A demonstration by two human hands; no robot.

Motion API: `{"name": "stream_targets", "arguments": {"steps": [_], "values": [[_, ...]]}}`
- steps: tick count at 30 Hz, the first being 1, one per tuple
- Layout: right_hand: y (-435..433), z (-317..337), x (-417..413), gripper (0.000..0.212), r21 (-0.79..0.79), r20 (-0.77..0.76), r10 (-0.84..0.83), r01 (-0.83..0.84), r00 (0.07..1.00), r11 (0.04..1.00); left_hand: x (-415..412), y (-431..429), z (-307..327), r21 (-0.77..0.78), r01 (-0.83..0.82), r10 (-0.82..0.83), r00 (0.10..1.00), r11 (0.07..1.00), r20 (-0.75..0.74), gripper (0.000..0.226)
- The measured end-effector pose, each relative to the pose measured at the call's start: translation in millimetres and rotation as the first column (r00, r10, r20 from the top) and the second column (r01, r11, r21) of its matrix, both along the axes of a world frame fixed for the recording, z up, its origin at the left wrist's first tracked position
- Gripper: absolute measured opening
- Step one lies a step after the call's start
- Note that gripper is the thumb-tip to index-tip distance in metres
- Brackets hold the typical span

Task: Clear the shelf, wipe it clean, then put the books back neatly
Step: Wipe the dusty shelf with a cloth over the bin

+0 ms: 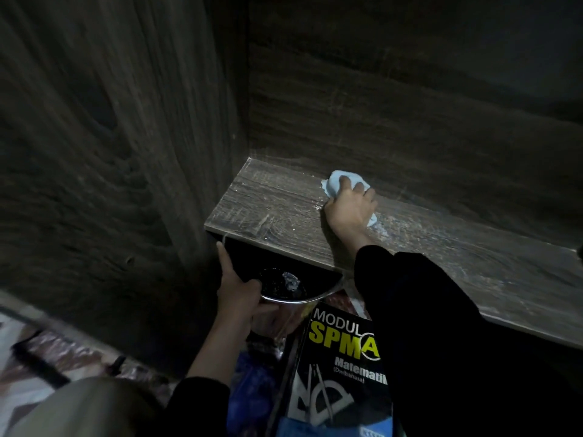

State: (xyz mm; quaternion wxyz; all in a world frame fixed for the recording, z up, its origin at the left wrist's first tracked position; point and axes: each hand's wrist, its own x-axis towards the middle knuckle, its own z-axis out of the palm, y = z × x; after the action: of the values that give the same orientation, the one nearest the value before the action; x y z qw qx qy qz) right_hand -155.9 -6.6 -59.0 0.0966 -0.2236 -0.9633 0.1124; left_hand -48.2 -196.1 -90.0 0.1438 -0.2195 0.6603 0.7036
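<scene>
The dark wooden shelf [277, 206] carries no books and shows pale dust streaks and damp patches. My right hand [348, 206] grips a light blue cloth [339, 181] and presses it on the shelf board near the back wall. My left hand [243, 287] holds the rim of a round metal bowl [303, 296] just under the shelf's front edge; a little water and debris lie in its dark bottom. A black book [337, 357] with yellow "SPM" lettering lies on the floor below the bowl, partly under my right sleeve.
A tall wooden side panel [120, 152] stands at the left of the shelf, and the back wall [394, 105] closes it behind. A patterned carpet [47, 351] covers the floor at lower left. Blue items [252, 383] lie beside the book.
</scene>
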Motion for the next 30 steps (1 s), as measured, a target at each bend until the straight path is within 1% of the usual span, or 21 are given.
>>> {"name": "stream_targets", "arguments": {"steps": [3, 5, 6, 7, 9, 11, 13, 14, 15, 16, 18, 20, 23, 26, 28, 30], "values": [[-10, 3, -8, 0.054, 0.007, 0.014, 0.131, -0.131, 0.991, 0.991, 0, -1, 2, 0.01, -0.014, 0.014, 1.0, 1.0, 0.015, 0.101], [-10, 4, -12, 0.054, -0.03, -0.032, 0.267, -0.268, 0.963, 0.963, 2, -2, 3, 0.005, -0.004, 0.004, 1.0, 1.0, 0.014, 0.101], [-8, 7, -12, 0.053, -0.112, -0.073, 0.33, -0.336, 0.941, 0.935, 2, -2, 3, 0.002, -0.002, 0.002, 1.0, 1.0, 0.009, 0.101], [-5, 9, -12, 0.052, -0.229, -0.111, 0.373, -0.389, 0.921, 0.892, 3, -1, 4, 0.002, -0.005, 0.004, 1.0, 1.0, 0.007, 0.101], [3, 18, -12, 0.051, -0.445, -0.144, 0.434, -0.45, 0.889, 0.775, 3, -1, 6, 0.021, -0.02, 0.02, 1.0, 1.0, 0.017, 0.1], [11, 26, -10, 0.05, -0.591, -0.168, 0.447, -0.453, 0.879, 0.667, 3, 0, 6, 0.016, -0.018, 0.018, 1.0, 1.0, 0.017, 0.1], [19, 31, -4, 0.051, -0.706, -0.253, 0.35, -0.42, 0.902, 0.571, 3, -1, 7, 0.009, -0.022, 0.021, 1.0, 1.0, 0.018, 0.1], [25, 31, 0, 0.051, -0.722, -0.307, 0.279, -0.414, 0.91, 0.555, 3, -1, 6, 0.01, -0.024, 0.024, 1.0, 1.0, 0.02, 0.1], [32, 28, 6, 0.05, -0.707, -0.348, 0.218, -0.408, 0.912, 0.578, 3, -1, 7, 0.011, -0.021, 0.021, 1.0, 1.0, 0.023, 0.1], [39, 23, 12, 0.049, -0.67, -0.378, 0.175, -0.399, 0.909, 0.626, 3, -1, 7, 0.015, -0.018, 0.018, 1.0, 1.0, 0.024, 0.1], [48, 9, 20, 0.047, -0.597, -0.407, 0.134, -0.374, 0.904, 0.71, 4, 0, 8, 0.016, -0.021, 0.02, 1.0, 1.0, 0.024, 0.099], [47, -2, 20, 0.049, -0.53, -0.376, 0.153, -0.348, 0.914, 0.774, 4, 0, 8, 0.018, -0.021, 0.02, 1.0, 1.0, 0.017, 0.098], [26, -9, 8, 0.054, -0.371, -0.304, 0.275, -0.379, 0.912, 0.848, 4, 0, 7, 0.024, -0.021, 0.021, 1.0, 1.0, 0.008, 0.099], [3, -11, -8, 0.058, -0.256, -0.239, 0.367, -0.422, 0.899, 0.87, 4, -1, 5, 0.02, -0.028, 0.028, 1.0, 0.999, 0.005, 0.099], [-7, -10, -16, 0.059, -0.249, -0.189, 0.432, -0.469, 0.882, 0.848, 4, -2, 4, 0.017, -0.027, 0.027, 1.0, 0.999, 0.01, 0.099], [-14, -6, -19, 0.06, -0.289, -0.164, 0.498, -0.524, 0.852, 0.801, 4, -2, 5, 0.023, -0.026, 0.026, 1.0, 0.999, 0.012, 0.098]]}}
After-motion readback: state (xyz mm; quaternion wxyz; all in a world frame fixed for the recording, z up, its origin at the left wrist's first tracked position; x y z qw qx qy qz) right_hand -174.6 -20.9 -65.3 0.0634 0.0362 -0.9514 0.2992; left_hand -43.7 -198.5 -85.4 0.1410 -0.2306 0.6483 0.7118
